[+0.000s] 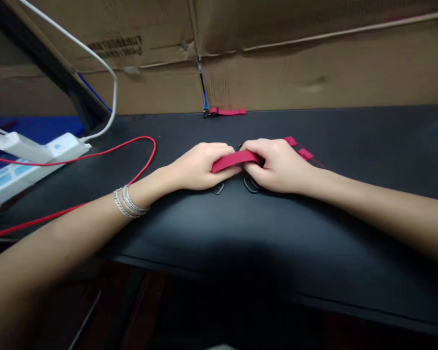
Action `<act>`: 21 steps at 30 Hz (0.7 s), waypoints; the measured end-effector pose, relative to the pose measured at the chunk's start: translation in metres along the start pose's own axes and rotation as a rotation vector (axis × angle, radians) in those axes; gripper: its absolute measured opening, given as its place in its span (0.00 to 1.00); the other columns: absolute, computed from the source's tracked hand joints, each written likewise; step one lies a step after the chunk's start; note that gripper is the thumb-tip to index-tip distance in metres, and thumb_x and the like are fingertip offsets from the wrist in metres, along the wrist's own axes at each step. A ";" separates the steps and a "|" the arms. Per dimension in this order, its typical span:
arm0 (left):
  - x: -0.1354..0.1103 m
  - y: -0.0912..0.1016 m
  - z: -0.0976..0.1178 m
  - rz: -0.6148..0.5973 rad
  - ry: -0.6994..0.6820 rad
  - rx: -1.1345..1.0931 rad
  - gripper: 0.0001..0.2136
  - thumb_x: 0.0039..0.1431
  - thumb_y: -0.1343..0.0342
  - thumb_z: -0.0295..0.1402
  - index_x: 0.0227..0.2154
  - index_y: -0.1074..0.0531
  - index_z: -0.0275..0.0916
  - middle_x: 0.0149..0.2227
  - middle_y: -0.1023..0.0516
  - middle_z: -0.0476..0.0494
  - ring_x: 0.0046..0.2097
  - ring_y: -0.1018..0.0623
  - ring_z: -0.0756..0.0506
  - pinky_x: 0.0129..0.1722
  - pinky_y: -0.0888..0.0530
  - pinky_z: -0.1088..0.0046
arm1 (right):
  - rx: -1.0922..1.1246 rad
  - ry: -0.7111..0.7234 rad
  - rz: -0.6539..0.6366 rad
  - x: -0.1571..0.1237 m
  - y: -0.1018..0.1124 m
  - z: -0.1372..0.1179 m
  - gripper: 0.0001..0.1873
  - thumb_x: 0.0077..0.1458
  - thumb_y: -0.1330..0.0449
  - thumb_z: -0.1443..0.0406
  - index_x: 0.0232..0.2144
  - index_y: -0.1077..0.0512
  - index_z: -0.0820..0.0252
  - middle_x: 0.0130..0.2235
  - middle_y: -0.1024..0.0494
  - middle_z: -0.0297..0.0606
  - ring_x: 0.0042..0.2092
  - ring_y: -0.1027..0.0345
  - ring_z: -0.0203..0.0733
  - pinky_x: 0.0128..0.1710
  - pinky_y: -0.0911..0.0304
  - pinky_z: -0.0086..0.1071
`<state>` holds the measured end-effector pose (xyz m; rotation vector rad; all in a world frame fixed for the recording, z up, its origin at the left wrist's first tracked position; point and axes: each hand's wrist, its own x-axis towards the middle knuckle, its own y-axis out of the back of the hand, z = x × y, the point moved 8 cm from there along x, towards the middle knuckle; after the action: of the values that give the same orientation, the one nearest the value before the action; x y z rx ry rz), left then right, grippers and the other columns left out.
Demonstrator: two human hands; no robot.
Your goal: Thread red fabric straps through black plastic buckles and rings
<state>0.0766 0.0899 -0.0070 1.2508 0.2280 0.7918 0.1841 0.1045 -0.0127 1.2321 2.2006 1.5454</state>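
A flat red webbing strap [235,161] arches between the left hand [199,167] and right hand [281,165].

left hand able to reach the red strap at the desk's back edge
Probably yes: the far strap lies straight ahead across the black desk, nothing visible between, though the left hand is on the near red strap and would likely let go first.

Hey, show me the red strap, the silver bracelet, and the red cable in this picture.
Red strap [235,161]: head view, middle of the raised stretch.
Silver bracelet [128,202]: head view, middle of its strands.
Red cable [155,148]: head view, the tight bend on the dark surface.
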 end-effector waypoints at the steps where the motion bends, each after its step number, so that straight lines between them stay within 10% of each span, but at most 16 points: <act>1: 0.000 0.000 0.000 0.004 0.000 -0.003 0.10 0.66 0.46 0.38 0.35 0.28 0.35 0.30 0.27 0.48 0.31 0.29 0.50 0.34 0.36 0.76 | 0.000 0.000 0.000 0.000 0.000 0.000 0.09 0.52 0.47 0.65 0.31 0.29 0.64 0.30 0.26 0.39 0.32 0.38 0.36 0.35 0.49 0.28; 21: 0.000 0.000 -0.001 -0.006 0.004 0.014 0.11 0.66 0.46 0.39 0.37 0.26 0.35 0.32 0.25 0.46 0.32 0.28 0.49 0.35 0.34 0.74 | -0.012 0.000 0.002 0.000 0.001 -0.001 0.10 0.52 0.48 0.65 0.31 0.28 0.64 0.30 0.25 0.39 0.32 0.37 0.35 0.35 0.48 0.29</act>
<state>0.0764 0.0906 -0.0077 1.2610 0.2409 0.7887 0.1840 0.1037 -0.0114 1.2309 2.1872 1.5576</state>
